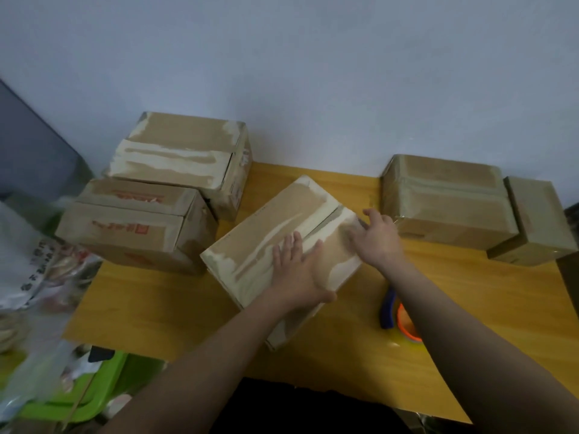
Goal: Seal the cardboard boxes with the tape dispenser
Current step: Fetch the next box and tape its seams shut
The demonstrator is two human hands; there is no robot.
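At the far left, off the desk (150, 311), lie blurred plastic bags (34, 270) above a green bin (103, 383). On the desk's left end sits a printed box (131, 223) with red lettering, its top flaps closed, and behind it, against the wall (313, 73), a rear box (185, 155) whose top shows pale torn strips. In the middle a centre box (266, 233) lies turned at an angle, its near end past the desk's front edge and its seam running away from the person. The left hand (297, 274) lies flat on its top with fingers straight and spread, pressing beside the seam. The right hand (376, 236) rests at the box's right edge, fingers extended over that edge and blurred, so whether they pinch anything cannot be told. The hands are apart, one on each side of the seam. Under the right forearm the dispenser (399, 317), blue handle and orange roll, lies on the desk near its front, held by neither hand. Farther right stands a taped box (445, 202), glossy with tape, and touching its right side a small box (539, 220).
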